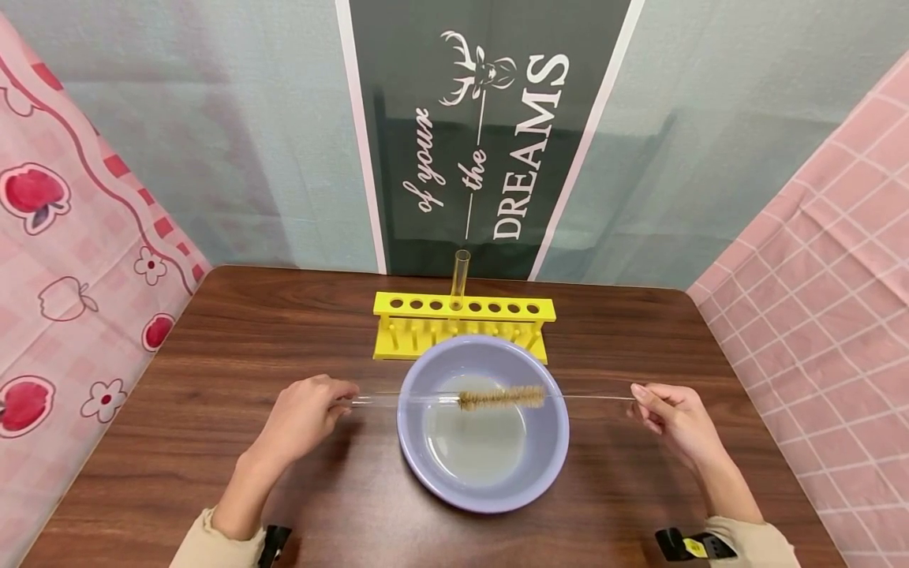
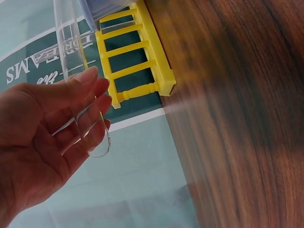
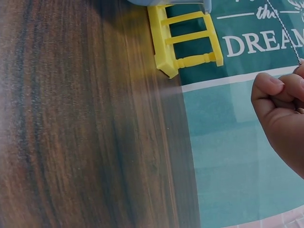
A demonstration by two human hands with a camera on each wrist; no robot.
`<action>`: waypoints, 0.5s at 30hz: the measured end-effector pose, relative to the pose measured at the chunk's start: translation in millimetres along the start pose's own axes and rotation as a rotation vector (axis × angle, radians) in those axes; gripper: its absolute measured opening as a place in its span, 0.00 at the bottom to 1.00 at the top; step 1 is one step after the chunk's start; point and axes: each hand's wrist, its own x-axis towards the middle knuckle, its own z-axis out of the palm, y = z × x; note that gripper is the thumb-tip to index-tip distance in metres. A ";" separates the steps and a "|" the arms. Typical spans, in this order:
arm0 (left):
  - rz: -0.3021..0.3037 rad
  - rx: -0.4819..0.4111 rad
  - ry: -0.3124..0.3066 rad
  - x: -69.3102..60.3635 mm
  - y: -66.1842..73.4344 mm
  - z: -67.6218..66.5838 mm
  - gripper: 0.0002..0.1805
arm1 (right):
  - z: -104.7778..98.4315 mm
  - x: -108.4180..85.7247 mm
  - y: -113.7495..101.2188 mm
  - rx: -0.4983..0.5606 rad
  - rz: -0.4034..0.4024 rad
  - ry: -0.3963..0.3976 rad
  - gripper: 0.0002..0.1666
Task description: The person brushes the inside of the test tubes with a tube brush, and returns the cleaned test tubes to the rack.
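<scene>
My left hand (image 1: 305, 414) pinches a clear glass test tube (image 1: 379, 401) near its rounded end, between thumb and fingers. The tube lies level, its mouth over a lavender basin (image 1: 412, 454). My right hand (image 1: 678, 418) pinches the thin twisted-wire handle of a test tube brush (image 1: 502, 397). Its tan bristles are in line with the tube and meet its mouth; whether the tip is inside, I cannot tell. In the left wrist view the tube (image 2: 69, 42) passes between the fingers of the left hand (image 2: 42, 128). The right wrist view shows the right hand (image 3: 285, 104) with curled fingers on the wire.
Cloudy water (image 1: 476, 442) lies in the basin. Behind it stands a yellow test tube rack (image 1: 387, 327) holding one upright glass tube (image 1: 461, 272). The brown wooden table (image 1: 298, 315) is bordered by a printed cloth at the back and pink cloths at the sides.
</scene>
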 end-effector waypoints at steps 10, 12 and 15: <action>0.024 0.009 0.018 -1.5 -0.8 1.8 0.13 | 1.3 -2.1 4.8 -0.036 -0.039 -0.021 0.20; 0.028 0.006 0.020 -1.9 -1.0 2.3 0.14 | 1.7 -2.3 5.6 -0.039 -0.042 -0.021 0.20; 0.038 0.004 0.032 -1.7 -1.3 2.6 0.14 | 2.8 -2.8 6.7 -0.037 -0.041 -0.017 0.20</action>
